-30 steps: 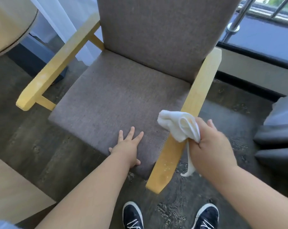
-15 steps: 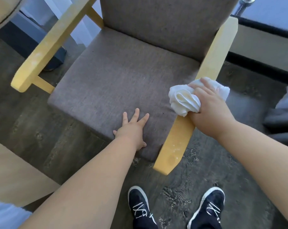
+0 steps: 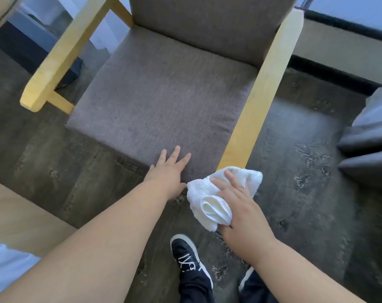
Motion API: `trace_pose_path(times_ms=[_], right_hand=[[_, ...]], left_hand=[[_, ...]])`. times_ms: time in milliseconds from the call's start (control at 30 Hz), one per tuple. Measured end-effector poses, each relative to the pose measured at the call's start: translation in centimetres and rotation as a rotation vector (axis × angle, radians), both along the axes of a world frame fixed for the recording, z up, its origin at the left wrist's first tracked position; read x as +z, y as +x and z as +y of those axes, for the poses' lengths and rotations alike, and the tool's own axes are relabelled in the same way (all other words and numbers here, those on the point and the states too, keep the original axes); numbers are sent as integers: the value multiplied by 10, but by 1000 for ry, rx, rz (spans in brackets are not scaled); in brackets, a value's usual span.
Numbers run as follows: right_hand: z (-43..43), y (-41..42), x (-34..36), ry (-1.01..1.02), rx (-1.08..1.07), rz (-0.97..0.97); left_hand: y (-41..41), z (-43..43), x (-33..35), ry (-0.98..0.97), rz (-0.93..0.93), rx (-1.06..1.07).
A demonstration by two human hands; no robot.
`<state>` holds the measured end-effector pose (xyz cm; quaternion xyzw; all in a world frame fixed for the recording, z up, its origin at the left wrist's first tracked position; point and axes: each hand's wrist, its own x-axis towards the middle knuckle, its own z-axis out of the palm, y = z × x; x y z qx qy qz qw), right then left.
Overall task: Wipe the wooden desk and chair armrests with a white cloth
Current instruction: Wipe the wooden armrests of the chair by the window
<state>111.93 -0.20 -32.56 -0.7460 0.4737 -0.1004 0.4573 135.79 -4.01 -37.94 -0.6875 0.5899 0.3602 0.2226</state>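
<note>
A chair with a grey fabric seat (image 3: 163,95) and pale wooden armrests stands in front of me. My right hand (image 3: 240,206) grips a bunched white cloth (image 3: 209,204) and presses it on the near end of the right armrest (image 3: 262,88), covering its tip. My left hand (image 3: 168,171) rests flat with spread fingers on the front edge of the seat. The left armrest (image 3: 61,55) is bare. A corner of a wooden desk (image 3: 17,215) shows at the lower left.
Dark wood-look floor (image 3: 306,171) surrounds the chair. A grey upholstered piece (image 3: 369,138) sits at the right edge. A low wall with a dark ledge (image 3: 339,40) runs behind the chair. My dark shoes (image 3: 188,259) stand just before the seat.
My right hand has slid the cloth down the right armrest, from its middle to its near end. My left hand stays on the seat front.
</note>
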Motion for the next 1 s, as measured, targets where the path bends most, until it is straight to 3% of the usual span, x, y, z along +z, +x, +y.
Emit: trace_pose_path(times_ms=[200, 367, 533, 633, 800, 867, 1000], right_hand=[[24, 4, 35, 264, -7, 4], [-4, 22, 83, 449, -390, -194], [-67, 59, 121, 772, -656, -479], [-102, 89, 141, 809, -752, -537], [-142, 149, 182, 874, -679, -704], [-157, 175, 196, 916, -623, -770], [-176, 215, 213, 808, -387, -777]], left_hand=[[14, 3, 13, 56, 0, -7], [18, -1, 45, 43, 65, 133], [45, -5, 109, -56, 205, 305], [75, -21, 159, -113, 408, 485], [129, -52, 244, -27, 1020, 1095], [155, -61, 270, 40, 1162, 1134], [187, -72, 295, -62, 1122, 1034]])
